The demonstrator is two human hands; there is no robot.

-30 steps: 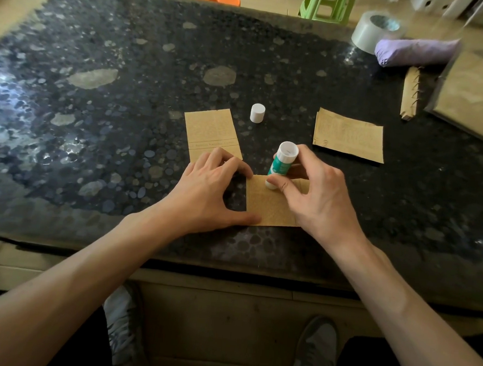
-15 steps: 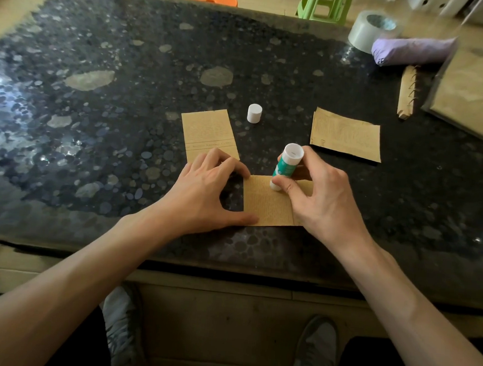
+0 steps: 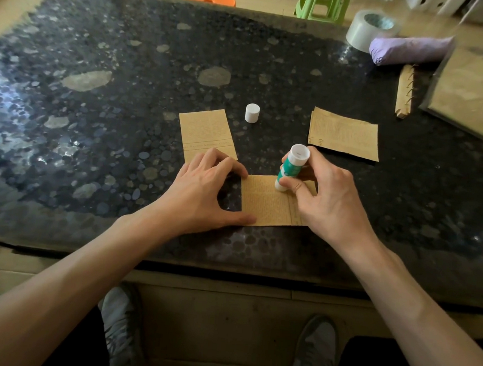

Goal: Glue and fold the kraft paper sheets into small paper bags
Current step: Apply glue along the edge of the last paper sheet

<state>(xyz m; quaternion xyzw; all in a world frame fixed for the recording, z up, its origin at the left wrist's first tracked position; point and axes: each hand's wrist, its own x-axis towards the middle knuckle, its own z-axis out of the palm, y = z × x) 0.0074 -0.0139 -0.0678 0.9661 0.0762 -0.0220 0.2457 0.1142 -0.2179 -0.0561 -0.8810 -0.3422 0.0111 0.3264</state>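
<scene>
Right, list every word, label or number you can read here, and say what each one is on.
Nothing can be read as words.
near sheet: rows of fine print, too small to read.
left sheet: fine print and a ruled line of larger letters, blurred.
right sheet: fine print, with larger letters along its left edge, unreadable.
glue stick: green label with pale marks, not legible.
cap: plain white, no text seen.

No legible txt: faint print on tan kraft paper sheets (image 3: pixel 206 131) & green-and-white plastic glue stick (image 3: pixel 288 169) too blurred to read.
</scene>
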